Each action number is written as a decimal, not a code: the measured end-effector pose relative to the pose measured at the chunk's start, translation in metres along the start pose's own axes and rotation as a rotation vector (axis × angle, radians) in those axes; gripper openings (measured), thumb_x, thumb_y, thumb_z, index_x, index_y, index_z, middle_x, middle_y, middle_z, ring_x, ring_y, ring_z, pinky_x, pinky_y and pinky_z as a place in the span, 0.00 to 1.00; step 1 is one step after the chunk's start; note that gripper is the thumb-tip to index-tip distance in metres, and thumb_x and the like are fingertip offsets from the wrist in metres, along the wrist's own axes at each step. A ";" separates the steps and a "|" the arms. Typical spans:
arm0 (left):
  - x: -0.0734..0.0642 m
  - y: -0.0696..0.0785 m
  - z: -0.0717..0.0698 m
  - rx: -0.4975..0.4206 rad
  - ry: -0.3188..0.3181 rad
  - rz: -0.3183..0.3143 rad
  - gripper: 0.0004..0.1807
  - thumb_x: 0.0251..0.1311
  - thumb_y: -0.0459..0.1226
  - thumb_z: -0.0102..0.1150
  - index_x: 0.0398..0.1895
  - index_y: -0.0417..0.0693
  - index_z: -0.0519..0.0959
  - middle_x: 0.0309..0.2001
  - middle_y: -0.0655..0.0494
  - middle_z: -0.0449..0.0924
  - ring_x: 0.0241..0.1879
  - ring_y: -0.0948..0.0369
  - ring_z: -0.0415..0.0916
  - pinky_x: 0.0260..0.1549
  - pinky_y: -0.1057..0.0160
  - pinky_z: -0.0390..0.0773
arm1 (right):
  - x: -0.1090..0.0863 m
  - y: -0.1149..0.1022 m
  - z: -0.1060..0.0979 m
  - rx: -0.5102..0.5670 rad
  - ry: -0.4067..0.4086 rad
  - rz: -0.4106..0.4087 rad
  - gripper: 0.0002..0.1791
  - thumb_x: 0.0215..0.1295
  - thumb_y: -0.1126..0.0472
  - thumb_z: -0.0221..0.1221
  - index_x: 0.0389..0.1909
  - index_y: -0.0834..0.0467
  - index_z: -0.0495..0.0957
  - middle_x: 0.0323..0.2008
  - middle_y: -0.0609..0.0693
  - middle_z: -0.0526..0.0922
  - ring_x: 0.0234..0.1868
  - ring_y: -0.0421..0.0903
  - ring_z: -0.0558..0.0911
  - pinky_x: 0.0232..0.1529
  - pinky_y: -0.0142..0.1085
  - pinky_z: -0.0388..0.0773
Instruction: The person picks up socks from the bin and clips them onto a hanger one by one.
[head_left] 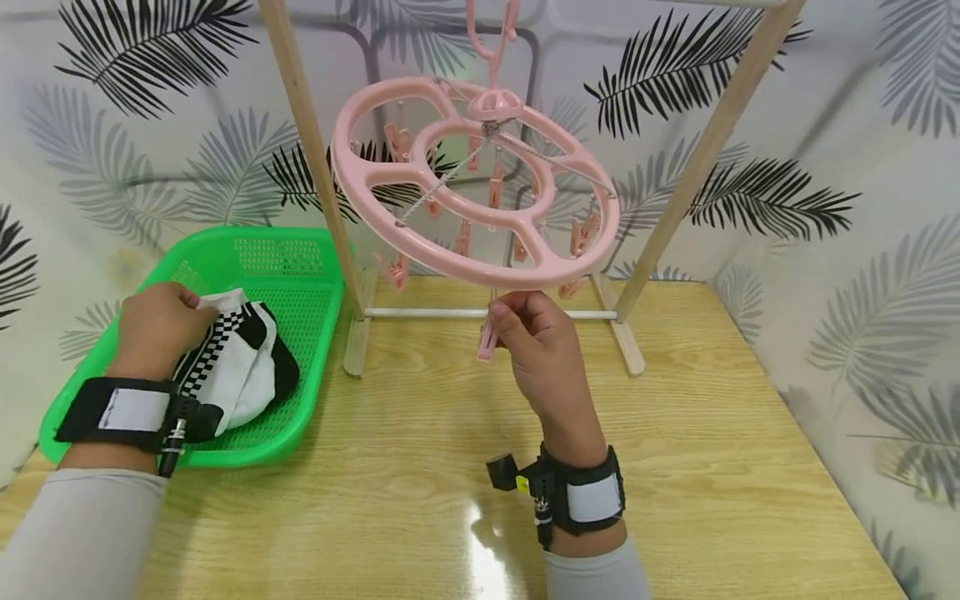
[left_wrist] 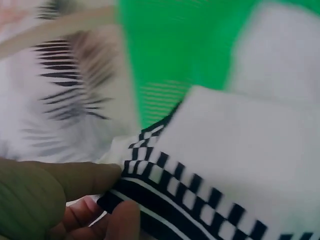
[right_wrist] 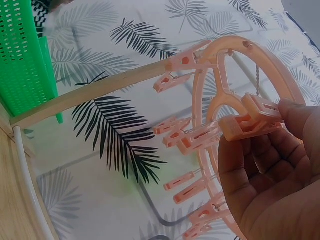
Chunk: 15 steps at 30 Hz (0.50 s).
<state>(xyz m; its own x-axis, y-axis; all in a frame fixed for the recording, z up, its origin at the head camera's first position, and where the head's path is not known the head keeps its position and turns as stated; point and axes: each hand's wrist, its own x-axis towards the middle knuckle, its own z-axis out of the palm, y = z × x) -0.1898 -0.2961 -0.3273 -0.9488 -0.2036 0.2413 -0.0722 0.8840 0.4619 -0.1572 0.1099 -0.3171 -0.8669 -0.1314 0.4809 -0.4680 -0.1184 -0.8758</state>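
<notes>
In the head view my left hand (head_left: 159,329) reaches over the green basket (head_left: 309,312) at the left and pinches the top of a white sock (head_left: 251,379) with black patches and a checkered band. The left wrist view shows the thumb and fingers at the edge of the sock (left_wrist: 235,140), beside its checks. Below the front rim of the round pink drying hanger (head_left: 480,268), my right hand (head_left: 543,358) pinches a pink clothespin (head_left: 487,340) between thumb and fingers. Seen from the right wrist, that clothespin (right_wrist: 252,117) has nothing between its jaws.
A wooden stand (head_left: 693,167) with a white lower bar (head_left: 427,313) rises behind the hanger on the wood-grain table (head_left: 720,433). Several other pink clothespins (head_left: 463,237) dangle from the hanger. Leaf-patterned cloth (head_left: 847,283) covers the back and right.
</notes>
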 end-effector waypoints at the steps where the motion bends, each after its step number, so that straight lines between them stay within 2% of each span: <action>1: -0.002 0.003 -0.003 -0.025 -0.009 -0.001 0.13 0.62 0.37 0.52 0.26 0.34 0.73 0.23 0.39 0.74 0.29 0.41 0.70 0.27 0.50 0.68 | 0.000 0.000 0.000 0.001 0.001 -0.001 0.06 0.75 0.66 0.53 0.40 0.66 0.74 0.26 0.54 0.78 0.24 0.46 0.80 0.33 0.37 0.80; 3: -0.008 0.011 -0.010 -0.069 -0.022 -0.011 0.17 0.66 0.41 0.54 0.38 0.30 0.75 0.32 0.35 0.78 0.37 0.38 0.72 0.34 0.49 0.69 | 0.000 -0.001 -0.001 -0.003 0.004 -0.001 0.06 0.75 0.66 0.53 0.40 0.66 0.74 0.26 0.54 0.78 0.24 0.46 0.80 0.33 0.37 0.80; 7: -0.024 0.038 -0.024 -0.138 -0.013 -0.054 0.22 0.69 0.46 0.52 0.48 0.32 0.75 0.43 0.35 0.78 0.43 0.42 0.72 0.35 0.53 0.68 | 0.000 -0.002 -0.002 -0.013 0.008 -0.005 0.08 0.75 0.66 0.52 0.41 0.68 0.73 0.26 0.54 0.78 0.24 0.46 0.80 0.34 0.37 0.80; 9: -0.034 0.051 -0.029 -0.184 -0.005 -0.070 0.24 0.70 0.48 0.52 0.51 0.34 0.75 0.48 0.37 0.77 0.44 0.47 0.73 0.36 0.55 0.69 | 0.000 -0.002 -0.002 -0.013 0.009 -0.006 0.08 0.75 0.66 0.52 0.41 0.69 0.73 0.26 0.54 0.78 0.24 0.46 0.80 0.34 0.37 0.81; 12: -0.049 0.069 -0.032 -0.274 0.002 -0.076 0.25 0.69 0.52 0.52 0.53 0.39 0.76 0.46 0.47 0.79 0.40 0.61 0.75 0.32 0.62 0.70 | -0.001 -0.002 -0.002 -0.006 0.009 -0.008 0.07 0.75 0.66 0.53 0.41 0.69 0.73 0.26 0.53 0.78 0.24 0.46 0.80 0.33 0.37 0.81; 15: -0.063 0.086 -0.029 -0.355 0.033 -0.046 0.21 0.68 0.50 0.56 0.50 0.42 0.78 0.38 0.60 0.78 0.34 0.72 0.73 0.30 0.68 0.70 | -0.001 -0.002 -0.002 0.000 0.002 -0.018 0.08 0.75 0.66 0.53 0.41 0.68 0.74 0.26 0.52 0.78 0.24 0.45 0.80 0.33 0.36 0.80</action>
<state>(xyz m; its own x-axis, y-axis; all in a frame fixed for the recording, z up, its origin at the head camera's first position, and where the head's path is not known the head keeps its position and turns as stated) -0.1274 -0.2197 -0.2783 -0.9361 -0.2584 0.2386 0.0025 0.6735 0.7392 -0.1557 0.1118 -0.3156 -0.8585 -0.1273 0.4968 -0.4838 -0.1202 -0.8669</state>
